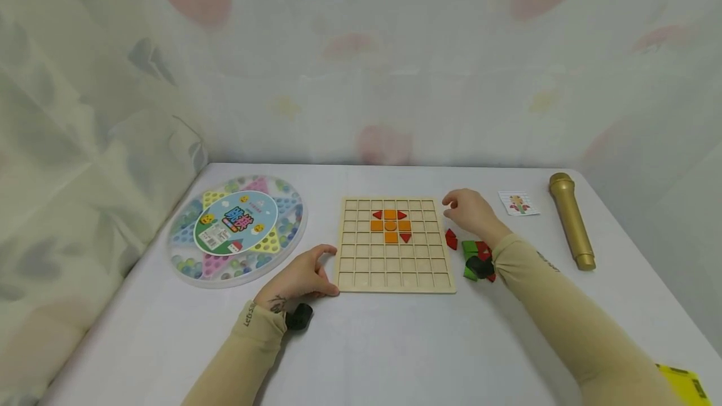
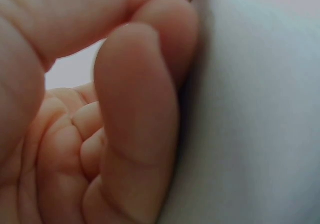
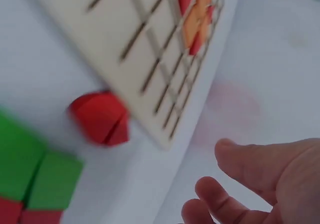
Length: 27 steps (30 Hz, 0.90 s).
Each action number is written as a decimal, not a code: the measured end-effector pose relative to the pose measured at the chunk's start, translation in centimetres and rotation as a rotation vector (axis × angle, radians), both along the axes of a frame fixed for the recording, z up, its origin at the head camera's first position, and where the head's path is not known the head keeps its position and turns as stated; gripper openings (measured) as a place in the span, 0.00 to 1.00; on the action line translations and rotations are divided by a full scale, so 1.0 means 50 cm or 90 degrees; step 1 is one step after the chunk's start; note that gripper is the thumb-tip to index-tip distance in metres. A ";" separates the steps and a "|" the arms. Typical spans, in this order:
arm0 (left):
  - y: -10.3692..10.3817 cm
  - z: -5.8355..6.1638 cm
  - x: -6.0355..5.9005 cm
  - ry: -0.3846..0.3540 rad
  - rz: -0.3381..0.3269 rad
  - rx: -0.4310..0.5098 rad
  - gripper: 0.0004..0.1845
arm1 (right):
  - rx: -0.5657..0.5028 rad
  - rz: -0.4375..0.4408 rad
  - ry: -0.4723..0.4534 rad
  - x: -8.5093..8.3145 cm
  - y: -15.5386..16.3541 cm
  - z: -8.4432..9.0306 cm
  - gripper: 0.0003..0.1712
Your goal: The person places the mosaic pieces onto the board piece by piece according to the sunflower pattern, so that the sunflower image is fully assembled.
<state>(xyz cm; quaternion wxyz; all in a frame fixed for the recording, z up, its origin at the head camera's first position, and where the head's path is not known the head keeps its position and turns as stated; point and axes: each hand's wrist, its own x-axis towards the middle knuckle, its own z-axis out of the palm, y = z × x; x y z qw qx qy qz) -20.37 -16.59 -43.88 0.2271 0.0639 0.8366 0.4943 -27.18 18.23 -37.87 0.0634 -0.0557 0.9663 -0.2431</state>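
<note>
The left hand (image 1: 301,274) has its thumb and pointing finger spread apart, holding nothing, touching the side of a flat, square wood board (image 1: 395,265) on the white table (image 1: 383,349). Black gear (image 1: 480,267) on the right wrist partly hides green blocks (image 1: 470,247). Orange shapes (image 1: 391,226) fill some board boxes. Left lies a round plastic game (image 1: 235,223); right, a shiny gold microphone (image 1: 572,221). The right hand (image 1: 472,212), loosely bent, holds nothing. Beyond it lies a paper card (image 1: 518,203).

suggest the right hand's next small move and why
Probably bring the right hand to the red pieces beside the board and pick one up: red triangles sit at three corners around the orange circle, the lower-left is bare, and that hand looks empty.
</note>
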 end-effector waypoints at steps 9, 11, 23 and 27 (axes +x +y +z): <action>-0.005 -0.001 0.002 0.002 -0.002 0.005 0.44 | 0.109 0.053 -0.060 0.006 0.029 -0.051 0.19; -0.006 -0.001 0.002 0.003 -0.004 0.006 0.45 | 0.117 0.065 -0.056 0.006 0.028 -0.059 0.18; -0.004 -0.002 -0.002 0.001 -0.010 -0.007 0.44 | 0.078 0.051 -0.042 0.006 0.029 -0.069 0.05; -0.003 -0.002 -0.003 0.000 -0.009 -0.005 0.44 | 0.045 0.033 -0.045 0.010 0.030 -0.061 0.06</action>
